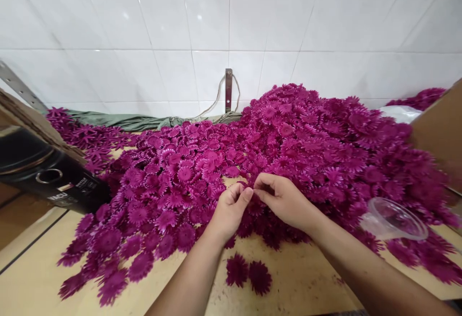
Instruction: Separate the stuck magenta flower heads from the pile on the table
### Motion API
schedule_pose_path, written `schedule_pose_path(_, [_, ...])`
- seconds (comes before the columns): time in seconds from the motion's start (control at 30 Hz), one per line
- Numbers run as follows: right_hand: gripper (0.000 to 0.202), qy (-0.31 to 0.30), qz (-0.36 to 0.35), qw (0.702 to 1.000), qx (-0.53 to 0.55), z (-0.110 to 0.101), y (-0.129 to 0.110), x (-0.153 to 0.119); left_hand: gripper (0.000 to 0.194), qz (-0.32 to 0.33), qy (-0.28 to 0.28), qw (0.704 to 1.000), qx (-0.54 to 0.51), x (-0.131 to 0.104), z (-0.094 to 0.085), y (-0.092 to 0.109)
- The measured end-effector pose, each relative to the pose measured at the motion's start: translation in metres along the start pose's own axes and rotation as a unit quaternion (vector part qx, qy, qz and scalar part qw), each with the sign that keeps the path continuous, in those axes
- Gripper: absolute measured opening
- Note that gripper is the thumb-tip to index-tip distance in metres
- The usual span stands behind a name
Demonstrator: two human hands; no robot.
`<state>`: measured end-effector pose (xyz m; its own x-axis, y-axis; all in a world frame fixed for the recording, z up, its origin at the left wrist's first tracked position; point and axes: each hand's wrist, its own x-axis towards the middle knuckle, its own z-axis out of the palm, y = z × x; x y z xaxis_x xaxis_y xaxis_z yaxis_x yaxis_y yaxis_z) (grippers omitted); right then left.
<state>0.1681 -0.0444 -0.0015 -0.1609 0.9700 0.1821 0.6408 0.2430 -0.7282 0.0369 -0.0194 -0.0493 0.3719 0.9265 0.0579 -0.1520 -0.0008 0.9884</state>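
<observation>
My left hand (231,206) and my right hand (279,195) meet fingertip to fingertip over the middle of a heap. Both are closed in a pinch around a magenta artificial flower (246,184), mostly hidden by my fingers. Around and behind them spreads a large pile of loose magenta flower heads (186,174), heaped higher at the right (306,133). Just below my hands, two darker flower heads (237,270) lie side by side on the tan tabletop (288,277).
A black cylindrical bottle (68,181) leans at the left beside a cardboard box edge (36,119). A clear plastic cup (397,220) lies tipped among flowers at the right, near another cardboard box (440,138). Green cloth (126,121) runs along the tiled wall (162,70), below a metal bracket (228,90).
</observation>
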Motion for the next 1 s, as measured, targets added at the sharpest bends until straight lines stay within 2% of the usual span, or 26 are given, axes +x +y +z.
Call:
schedule_pose_path(0.1, [0.019,0.075,-0.049,0.990,-0.113,0.008,-0.007,-0.001,0.047,0.040,-0.002,0.999,-0.011,0.001,0.000,0.002])
schedule_pose_path(0.17, [0.021,0.125,-0.084,0.965,-0.214,0.011,-0.008,0.000,0.047,0.066,0.003,0.998,-0.017,0.000,0.000,0.005])
schedule_pose_path(0.23, [0.021,0.183,-0.084,0.931,-0.304,0.005,-0.001,0.005,0.047,0.076,-0.002,0.997,-0.007,-0.002,0.000,0.009])
schedule_pose_path(0.3, [0.020,0.250,-0.059,0.897,-0.361,-0.013,0.013,0.011,0.047,0.072,-0.014,0.997,0.002,-0.005,0.000,0.011])
schedule_pose_path(0.4, [0.015,0.333,-0.018,0.861,-0.383,-0.053,0.036,0.018,0.044,0.054,-0.013,0.998,-0.002,-0.006,0.001,0.013])
schedule_pose_path(0.47, [0.009,0.367,0.010,0.850,-0.378,-0.075,0.046,0.020,0.041,0.049,-0.010,0.999,-0.004,-0.005,0.002,0.013])
schedule_pose_path(0.53, [0.013,0.373,0.032,0.858,-0.352,-0.084,0.047,0.018,0.038,0.050,-0.014,0.999,-0.005,-0.004,0.003,0.013])
schedule_pose_path(0.6, [0.017,0.337,0.028,0.894,-0.293,-0.078,0.038,0.013,0.036,0.043,-0.012,0.999,-0.009,-0.004,0.004,0.013])
schedule_pose_path(0.67, [0.012,0.263,-0.012,0.940,-0.215,-0.060,0.023,0.004,0.034,0.022,-0.011,0.999,-0.025,-0.003,0.003,0.012])
schedule_pose_path(0.73, [0.010,0.187,-0.063,0.968,-0.157,-0.039,0.006,-0.005,0.033,0.005,-0.023,0.999,-0.039,-0.003,0.002,0.010])
schedule_pose_path(0.83, [0.009,0.093,-0.081,0.987,-0.104,-0.017,-0.010,-0.013,0.037,0.019,-0.027,0.999,-0.021,-0.002,0.000,0.006])
schedule_pose_path(0.9, [0.008,0.030,-0.043,0.998,-0.044,-0.011,-0.011,-0.013,0.042,0.033,-0.014,0.999,0.003,0.000,-0.001,0.004])
schedule_pose_path(1.0, [0.004,-0.045,0.006,0.996,0.072,-0.007,-0.004,-0.010,0.048,0.012,-0.008,1.000,0.009,0.000,-0.001,0.003])
